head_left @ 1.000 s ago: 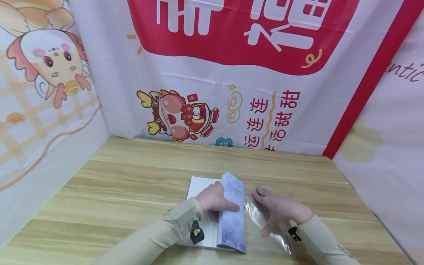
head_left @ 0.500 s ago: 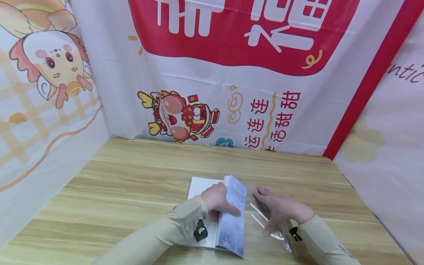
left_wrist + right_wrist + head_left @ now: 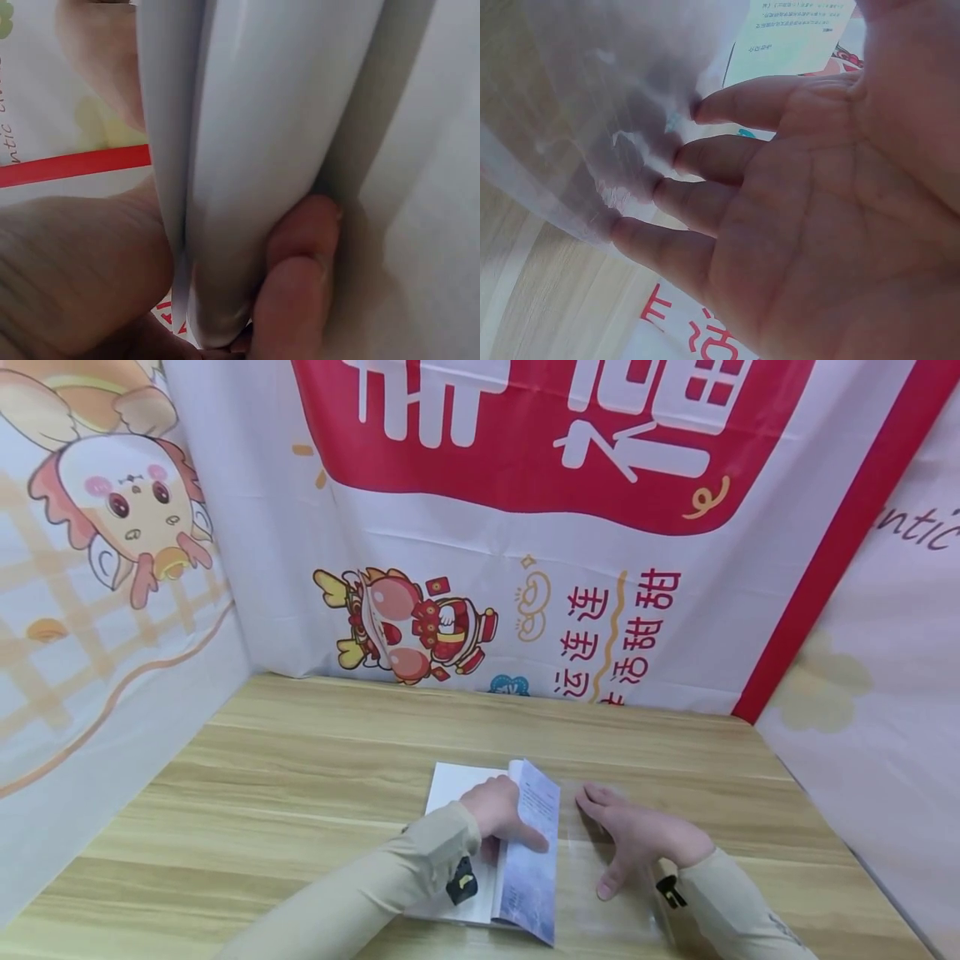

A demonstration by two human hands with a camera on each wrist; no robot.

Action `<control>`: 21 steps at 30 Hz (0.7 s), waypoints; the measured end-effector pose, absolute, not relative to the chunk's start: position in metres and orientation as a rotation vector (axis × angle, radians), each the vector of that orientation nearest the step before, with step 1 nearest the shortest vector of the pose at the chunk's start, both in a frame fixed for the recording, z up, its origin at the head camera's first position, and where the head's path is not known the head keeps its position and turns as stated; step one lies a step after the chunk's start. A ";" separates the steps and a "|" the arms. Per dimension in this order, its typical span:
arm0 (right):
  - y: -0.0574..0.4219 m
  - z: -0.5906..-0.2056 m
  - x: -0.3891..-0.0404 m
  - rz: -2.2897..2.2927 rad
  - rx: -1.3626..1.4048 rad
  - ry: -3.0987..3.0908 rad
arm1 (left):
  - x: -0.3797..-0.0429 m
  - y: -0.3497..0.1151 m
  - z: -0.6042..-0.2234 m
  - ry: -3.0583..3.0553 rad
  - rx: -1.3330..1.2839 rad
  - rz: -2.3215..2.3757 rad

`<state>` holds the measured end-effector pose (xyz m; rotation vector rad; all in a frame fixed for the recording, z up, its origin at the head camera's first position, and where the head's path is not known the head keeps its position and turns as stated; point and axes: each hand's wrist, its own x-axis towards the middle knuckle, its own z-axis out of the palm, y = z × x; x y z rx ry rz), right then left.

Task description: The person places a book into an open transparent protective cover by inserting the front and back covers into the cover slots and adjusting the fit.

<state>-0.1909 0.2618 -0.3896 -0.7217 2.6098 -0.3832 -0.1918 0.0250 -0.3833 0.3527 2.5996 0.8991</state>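
Observation:
A book [image 3: 456, 783] with a white page facing up lies at the near middle of the table. My left hand [image 3: 497, 810] grips its blue-purple printed flap [image 3: 529, 885], thumb on the printed face. In the left wrist view, fingers [image 3: 296, 292] curl against a bent white layer [image 3: 262, 112], the thumb side of the hand opposite. To the right lies a clear plastic sheet [image 3: 583, 868]. My right hand [image 3: 647, 835] rests over it with fingers spread; in the right wrist view the fingertips [image 3: 634, 232] touch the sheet.
The wood-grain table [image 3: 300, 752] extends around the book. A printed white and red cloth [image 3: 465, 527] hangs at the back, with printed cloths along the left and right sides. Each wrist wears a small black device [image 3: 462, 883].
My left hand and the flap have shifted slightly right and toward me. The bright glare on the plastic sheet has faded, and it looks flatter. My right hand stays nearly in place.

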 end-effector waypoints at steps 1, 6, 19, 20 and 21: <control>0.262 -0.390 -0.191 -0.387 -0.718 2.613 | -0.191 0.025 -0.382 2.602 0.352 0.895; 0.263 -0.393 -0.192 -0.403 -0.737 2.636 | -0.192 0.026 -0.382 2.582 0.365 0.921; 0.260 -0.391 -0.197 -0.437 -0.824 2.651 | -0.194 0.029 -0.390 2.756 0.413 0.836; 0.261 -0.391 -0.197 -0.443 -0.841 2.647 | -0.194 0.030 -0.391 2.796 0.425 0.814; 0.261 -0.391 -0.198 -0.439 -0.848 2.648 | -0.194 0.030 -0.391 2.830 0.438 0.796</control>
